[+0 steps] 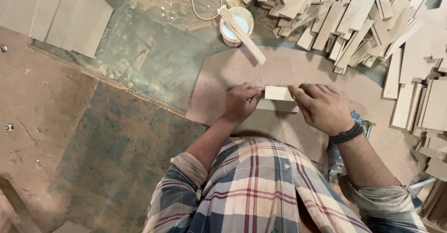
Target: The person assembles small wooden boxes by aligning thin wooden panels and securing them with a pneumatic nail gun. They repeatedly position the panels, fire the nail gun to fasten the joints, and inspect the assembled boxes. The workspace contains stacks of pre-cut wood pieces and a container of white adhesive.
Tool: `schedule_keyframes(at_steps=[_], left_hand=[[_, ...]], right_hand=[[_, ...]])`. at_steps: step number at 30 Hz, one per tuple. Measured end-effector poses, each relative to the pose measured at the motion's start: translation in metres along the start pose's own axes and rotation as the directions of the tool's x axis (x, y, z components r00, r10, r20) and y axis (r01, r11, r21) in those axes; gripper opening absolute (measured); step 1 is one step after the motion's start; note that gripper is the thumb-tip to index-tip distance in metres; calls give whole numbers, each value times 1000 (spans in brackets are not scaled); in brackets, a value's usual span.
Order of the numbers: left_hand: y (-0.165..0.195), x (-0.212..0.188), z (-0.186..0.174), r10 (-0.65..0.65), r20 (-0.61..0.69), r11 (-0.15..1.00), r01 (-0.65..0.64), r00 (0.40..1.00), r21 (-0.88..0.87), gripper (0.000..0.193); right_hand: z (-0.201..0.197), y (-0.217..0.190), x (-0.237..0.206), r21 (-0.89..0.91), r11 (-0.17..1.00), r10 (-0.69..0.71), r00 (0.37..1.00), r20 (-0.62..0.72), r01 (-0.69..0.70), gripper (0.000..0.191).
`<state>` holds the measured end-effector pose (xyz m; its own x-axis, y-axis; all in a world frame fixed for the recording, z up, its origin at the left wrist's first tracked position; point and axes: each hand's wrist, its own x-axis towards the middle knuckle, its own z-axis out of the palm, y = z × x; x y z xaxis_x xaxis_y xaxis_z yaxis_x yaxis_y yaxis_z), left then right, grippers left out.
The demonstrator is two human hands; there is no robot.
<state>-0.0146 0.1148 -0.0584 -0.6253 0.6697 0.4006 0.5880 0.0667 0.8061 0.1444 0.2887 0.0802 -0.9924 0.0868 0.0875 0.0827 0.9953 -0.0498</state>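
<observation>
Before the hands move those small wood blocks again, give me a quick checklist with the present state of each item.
1. Left hand on the blocks: ok, gripping their left end.
2. Right hand on the blocks: ok, fingers at the right end.
3. Upper wood block seated on the lower block: ok, stacked, edges roughly aligned.
4. Glue between them: cannot tell.
5. Glue cup upright, stick across it: ok.
6. Board underneath flat: ok.

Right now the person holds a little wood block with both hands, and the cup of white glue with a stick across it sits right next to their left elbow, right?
Not quite. Both hands, left hand and right hand, do hold the small wood block, but the head view shows the glue cup with its stick farther out, beyond the hands, not beside the elbow.
</observation>
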Motion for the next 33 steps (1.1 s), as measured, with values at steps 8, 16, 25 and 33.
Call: schedule_keyframes(at_steps=[8, 16, 25, 33], left_hand=[[-2, -3, 0, 10, 7, 1000, -10, 1000, 18, 15], [-3, -2, -1, 6, 2, 999, -6, 1000, 37, 12], [-5, -2, 2, 17, -4, 1000, -17, 1000, 25, 12], [-4, 0, 2, 68, -12, 998, -67, 998, 15, 13]], right_hand=[[-4, -5, 3, -29, 999, -16, 999, -34, 15, 38], [1, -7, 3, 1, 1000, -6, 1000, 13, 6, 40], [5, -5, -1, -2, 1000, 29, 999, 30, -29, 41], [4, 4, 0, 9, 1000, 17, 998, 65, -18, 46]])
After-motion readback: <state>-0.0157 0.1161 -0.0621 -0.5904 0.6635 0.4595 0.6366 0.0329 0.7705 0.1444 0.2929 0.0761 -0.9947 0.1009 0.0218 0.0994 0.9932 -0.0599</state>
